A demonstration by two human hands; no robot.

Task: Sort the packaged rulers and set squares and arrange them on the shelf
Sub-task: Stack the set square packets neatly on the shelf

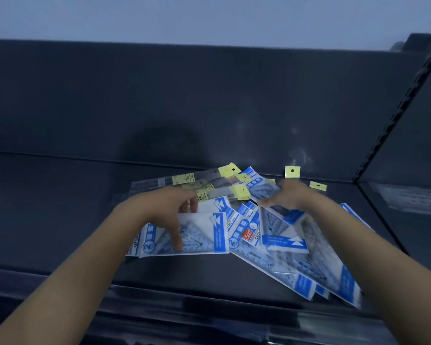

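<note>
Several blue-and-white set square packs (279,260) lie fanned out on the dark shelf (60,195). Behind them lie clear ruler packs with yellow hang tabs (209,181). My left hand (169,207) grips the top edge of one set square pack (199,235), thumb pressed on its front. My right hand (288,195) rests on another set square pack (281,230) in the middle of the pile, fingers curled over its top edge. Two more yellow tabs (292,171) stick up behind my right hand.
The shelf's dark back panel (184,100) rises behind the pile. A slotted upright (398,115) and a side panel close the right end. The shelf's front lip (209,300) runs below the packs. Bare shelf stretches to the left.
</note>
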